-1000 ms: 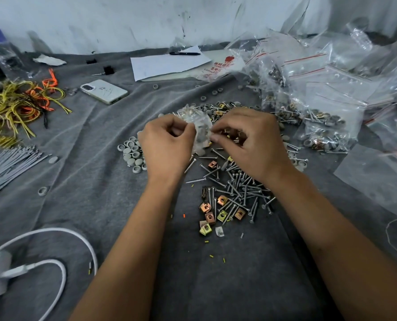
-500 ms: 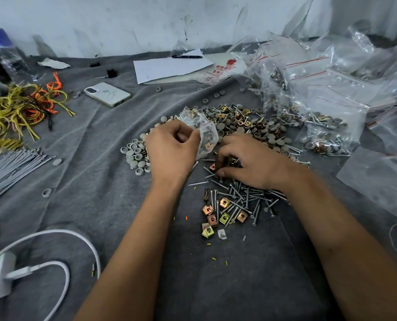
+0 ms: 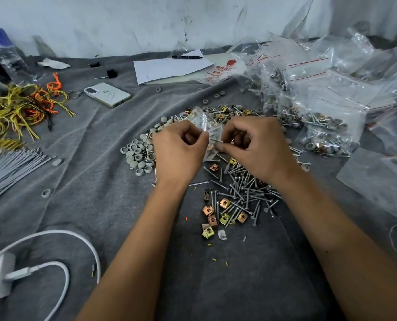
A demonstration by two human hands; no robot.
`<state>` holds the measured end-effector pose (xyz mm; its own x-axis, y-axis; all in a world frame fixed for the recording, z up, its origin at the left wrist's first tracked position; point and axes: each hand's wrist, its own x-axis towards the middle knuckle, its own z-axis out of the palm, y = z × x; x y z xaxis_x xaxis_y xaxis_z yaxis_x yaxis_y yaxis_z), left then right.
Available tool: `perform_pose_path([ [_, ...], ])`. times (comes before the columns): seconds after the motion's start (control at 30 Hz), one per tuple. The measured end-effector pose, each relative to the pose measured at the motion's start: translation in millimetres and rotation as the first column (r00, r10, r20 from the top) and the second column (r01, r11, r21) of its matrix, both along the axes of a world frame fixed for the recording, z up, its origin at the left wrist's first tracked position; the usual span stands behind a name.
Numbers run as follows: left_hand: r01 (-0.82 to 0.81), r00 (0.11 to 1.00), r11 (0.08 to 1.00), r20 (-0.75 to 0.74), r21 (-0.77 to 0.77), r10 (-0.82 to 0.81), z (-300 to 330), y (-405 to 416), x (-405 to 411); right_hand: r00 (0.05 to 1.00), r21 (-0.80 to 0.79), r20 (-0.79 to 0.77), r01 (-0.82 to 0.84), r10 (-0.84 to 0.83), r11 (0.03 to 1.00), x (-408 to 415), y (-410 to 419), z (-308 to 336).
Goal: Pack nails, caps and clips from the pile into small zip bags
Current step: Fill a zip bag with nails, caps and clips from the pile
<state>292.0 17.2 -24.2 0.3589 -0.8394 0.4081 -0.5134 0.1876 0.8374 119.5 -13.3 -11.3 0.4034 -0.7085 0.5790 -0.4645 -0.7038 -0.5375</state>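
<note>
Zip bag (image 3: 206,126) clear, crumpled; left hand (image 3: 179,154) fingers pinch its mouth, right hand (image 3: 257,147) fingers pinch nail (image 3: 216,140).

Illumination is soft, even and moderately bright, with a cool cast. Shadows under the forearms are faint and diffuse. Specular glare appears on the clear zip bags (image 3: 331,93) at upper right. Wide-angle distortion bends the wall (image 3: 123,24) edge and stretches the frame corners. The centre is sharp; the periphery is slightly soft.
</note>
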Motion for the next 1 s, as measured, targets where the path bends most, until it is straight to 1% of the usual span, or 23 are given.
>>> perform_pose_path([
  [0.13, 0.051, 0.999, 0.998, 0.004, 0.021, -0.051, 1.7, 2.8, -5.3, 0.998, -0.105, -0.064, 0.015, -0.022, 0.994, 2.0, 1.1, -0.8],
  [0.2, 0.045, 0.999, 0.999, 0.003, 0.016, -0.045, 1.8, 2.5, -5.9, 0.995, -0.119, -0.082, 0.041, -0.051, 0.992, 3.4, 2.1, -1.8],
  [0.27, 0.021, 0.999, 1.0, -0.033, 0.004, -0.021, 2.0, 1.6, -5.1, 0.994, -0.122, -0.082, 0.06, -0.071, 0.991, 5.4, 3.1, -3.1],
  [0.33, 0.001, 0.998, 1.0, -0.061, -0.003, -0.001, 1.7, 0.5, -3.1, 0.996, -0.12, -0.082, 0.036, -0.046, 0.992, 6.3, 3.1, -3.4],
  [0.43, -0.026, 0.995, 1.0, -0.099, -0.015, 0.025, 1.6, -0.3, 1.2, 0.991, -0.137, -0.131, -0.03, 0.012, 0.99, 8.1, 3.0, -3.5],
  [0.5, -0.054, 0.992, 0.998, -0.115, -0.024, 0.051, 2.3, -0.5, 5.5, 0.994, -0.16, -0.107, -0.046, 0.029, 0.986, 9.9, 3.6, -2.4],
  [0.57, -0.09, 0.986, 0.995, -0.144, -0.031, 0.085, 3.4, -1.2, 10.1, 0.999, -0.187, -0.021, -0.028, 0.024, 0.982, 10.8, 4.6, -0.2],
  [0.6, -0.113, 0.981, 0.993, -0.165, -0.03, 0.106, 3.8, -1.6, 11.9, 1.0, -0.184, 0.006, -0.016, 0.018, 0.983, 10.4, 5.2, 0.5],
  [0.63, -0.132, 0.975, 0.991, -0.186, -0.027, 0.125, 4.3, -2.1, 13.4, 1.0, -0.16, 0.001, -0.022, 0.023, 0.987, 9.2, 5.1, 1.4],
  [0.7, -0.152, 0.967, 0.988, -0.209, -0.02, 0.144, 4.4, -3.3, 15.7, 0.99, -0.053, -0.108, -0.098, 0.092, 0.994, 8.4, 5.8, 1.4],
  [0.77, -0.149, 0.967, 0.989, -0.213, -0.017, 0.142, 3.3, -4.5, 16.8, 0.948, 0.053, -0.262, -0.174, 0.182, 0.983, 10.9, 7.9, -2.6],
  [0.87, -0.141, 0.969, 0.99, -0.205, -0.019, 0.134, 1.0, -5.2, 16.5, 0.86, 0.144, -0.458, -0.176, 0.223, 0.974, 16.5, 8.5, -7.5],
  [0.93, -0.143, 0.97, 0.99, -0.203, -0.016, 0.136, 0.6, -5.3, 16.2, 0.823, 0.195, -0.516, -0.156, 0.237, 0.968, 18.6, 7.9, -6.9],
  [1.0, -0.144, 0.969, 0.989, -0.206, -0.011, 0.139, 0.1, -5.9, 16.6, 0.817, 0.198, -0.522, -0.165, 0.247, 0.966, 18.5, 8.3, -5.8],
])
